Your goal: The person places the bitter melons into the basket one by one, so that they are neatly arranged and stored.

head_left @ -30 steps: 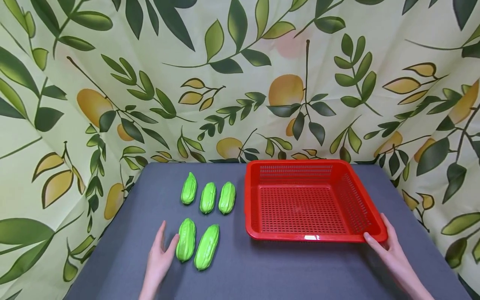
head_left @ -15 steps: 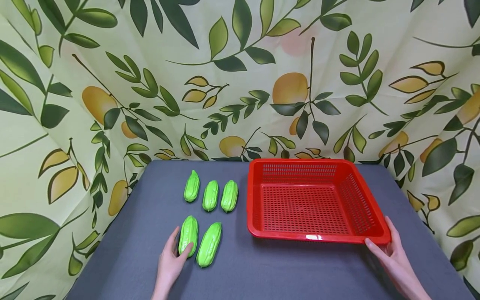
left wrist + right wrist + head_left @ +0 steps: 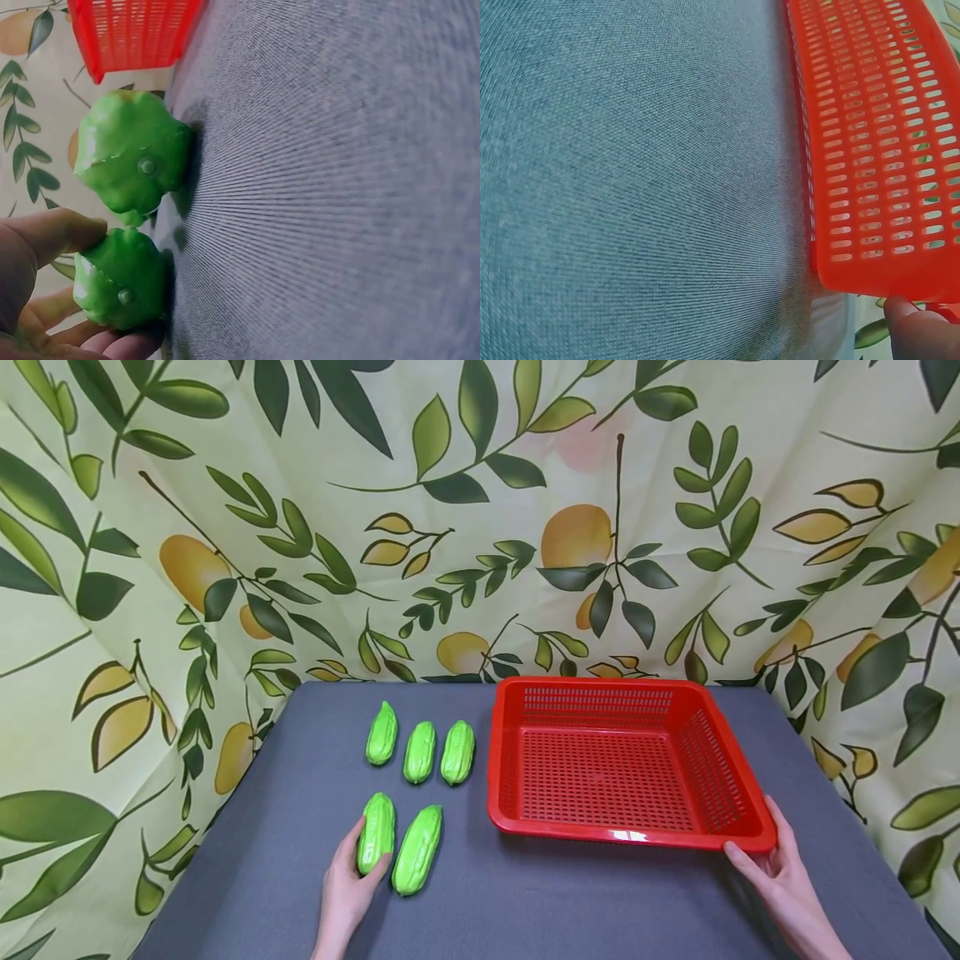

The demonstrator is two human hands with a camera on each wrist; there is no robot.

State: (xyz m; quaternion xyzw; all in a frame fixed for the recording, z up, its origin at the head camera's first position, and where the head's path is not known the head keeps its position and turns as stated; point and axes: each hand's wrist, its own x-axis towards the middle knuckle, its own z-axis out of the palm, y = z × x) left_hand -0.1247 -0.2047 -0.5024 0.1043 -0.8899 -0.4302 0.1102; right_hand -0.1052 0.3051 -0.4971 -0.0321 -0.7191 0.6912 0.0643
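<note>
Pinched between the thumb and fingers of the left hand (image 3: 348, 877) is the held gourd (image 3: 377, 833), bright green and ribbed. The thumb is on the side toward the basket (image 3: 600, 832), the other fingers on the opposite side; the left wrist view shows the thumb tip touching the skin and the fingers curling around. That gourd lies lengthwise, pointing away from the palm, against the table (image 3: 525, 914), its blunt end with a small nub facing the wrist.

Just to the right of this pinch, near the thumb, lies the second gourd (image 3: 417, 850), slightly slanted, its far end leaning to the right. Beyond the left hand's fingertips, farther across the table, three more lie in a row: the left gourd (image 3: 382, 735), with a pointed far tip, the middle gourd (image 3: 419, 752) and the right gourd (image 3: 457, 753), set apart from one another.

Well to the right of the left hand is the basket, red, with slotted walls and a grid floor. Its near right corner is gripped by the right hand (image 3: 780, 870), thumb on the near rim and fingers around the outer side. Beyond both grips and the table's far edge hangs a leaf-and-fruit cloth (image 3: 487, 585).
</note>
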